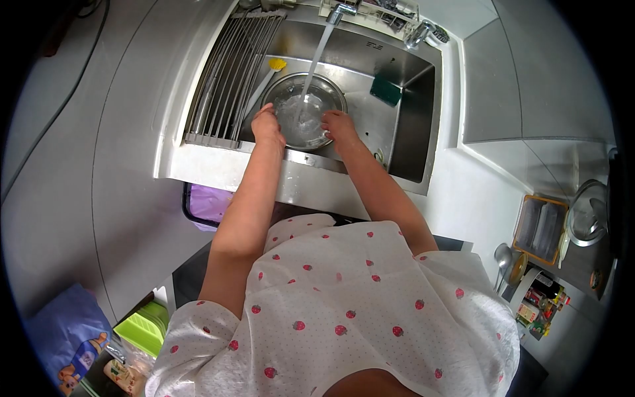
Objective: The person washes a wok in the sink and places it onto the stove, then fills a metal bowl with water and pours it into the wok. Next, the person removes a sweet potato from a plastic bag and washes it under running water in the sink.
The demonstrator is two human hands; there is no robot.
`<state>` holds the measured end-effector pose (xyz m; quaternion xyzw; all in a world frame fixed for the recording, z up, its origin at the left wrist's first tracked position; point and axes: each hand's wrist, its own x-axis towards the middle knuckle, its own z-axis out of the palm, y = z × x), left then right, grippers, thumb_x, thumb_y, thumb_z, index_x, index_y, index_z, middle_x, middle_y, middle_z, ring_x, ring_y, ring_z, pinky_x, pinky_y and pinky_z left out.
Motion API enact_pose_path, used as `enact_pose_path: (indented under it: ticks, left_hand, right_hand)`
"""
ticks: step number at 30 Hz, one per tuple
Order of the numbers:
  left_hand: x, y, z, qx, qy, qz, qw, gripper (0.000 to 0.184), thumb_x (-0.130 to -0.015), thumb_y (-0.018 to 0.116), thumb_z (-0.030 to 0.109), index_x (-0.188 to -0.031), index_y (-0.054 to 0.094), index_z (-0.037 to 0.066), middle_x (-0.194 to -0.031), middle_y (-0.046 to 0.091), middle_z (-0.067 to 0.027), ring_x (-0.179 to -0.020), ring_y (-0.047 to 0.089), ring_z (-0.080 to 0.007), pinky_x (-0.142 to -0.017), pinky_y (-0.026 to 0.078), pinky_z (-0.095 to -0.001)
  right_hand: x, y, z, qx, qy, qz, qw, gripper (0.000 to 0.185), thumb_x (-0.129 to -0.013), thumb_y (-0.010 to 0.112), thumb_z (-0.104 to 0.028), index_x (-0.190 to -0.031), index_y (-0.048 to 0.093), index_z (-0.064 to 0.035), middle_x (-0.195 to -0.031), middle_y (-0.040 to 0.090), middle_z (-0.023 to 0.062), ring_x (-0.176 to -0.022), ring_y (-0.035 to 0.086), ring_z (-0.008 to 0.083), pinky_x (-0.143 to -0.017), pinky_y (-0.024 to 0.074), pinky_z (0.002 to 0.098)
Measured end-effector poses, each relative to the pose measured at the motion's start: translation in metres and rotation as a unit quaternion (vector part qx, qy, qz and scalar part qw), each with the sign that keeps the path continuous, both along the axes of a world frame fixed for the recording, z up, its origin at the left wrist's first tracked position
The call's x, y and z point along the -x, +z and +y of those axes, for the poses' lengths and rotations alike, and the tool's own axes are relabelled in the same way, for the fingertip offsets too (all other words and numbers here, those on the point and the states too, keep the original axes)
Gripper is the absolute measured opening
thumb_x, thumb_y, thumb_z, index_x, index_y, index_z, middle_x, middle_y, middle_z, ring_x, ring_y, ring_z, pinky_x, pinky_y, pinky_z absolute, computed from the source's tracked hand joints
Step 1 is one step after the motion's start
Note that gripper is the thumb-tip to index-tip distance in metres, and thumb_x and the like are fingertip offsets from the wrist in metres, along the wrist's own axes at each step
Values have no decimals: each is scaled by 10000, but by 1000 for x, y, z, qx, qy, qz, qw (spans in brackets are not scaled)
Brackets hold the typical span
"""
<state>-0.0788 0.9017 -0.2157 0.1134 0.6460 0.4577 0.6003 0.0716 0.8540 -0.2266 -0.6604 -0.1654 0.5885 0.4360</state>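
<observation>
A round metal bowl [305, 140] sits in the steel sink [370, 122], with water from the tap [339, 12] running into it. On the bowl's left rim is my left hand [267, 124], its fingers bent around the edge. My right hand [339, 126] is at the right rim, fingers curled over the inside of the bowl. Both hands appear to grip the rim, and the fingertips are partly hidden. Just left of the bowl leans a brush with a yellow head [277, 64] and a pale handle.
A slatted drying rack [231, 79] covers the sink's left side. A dark green scouring pad [385, 91] lies at the right sink wall. Spoons [503, 255], a glass lid [587, 213] and a container [540, 229] are at the right. A purple bag [209, 203] hangs below the counter.
</observation>
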Motion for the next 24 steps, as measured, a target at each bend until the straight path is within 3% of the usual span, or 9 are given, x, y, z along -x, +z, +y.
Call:
enact_pose_path:
  ticks: [24]
  left_hand:
    - [2,4,4,-2,-7,1,1000,227,-752,497,96,-947,606,137,-907,547,3,-807,449,-138,-745,326,-345]
  right_hand:
    - [3,-2,3,3,-5,-15,1000,253,-753,546,-108,-995,544,-35,-803,566,25,-664,533,116,-505,390,228]
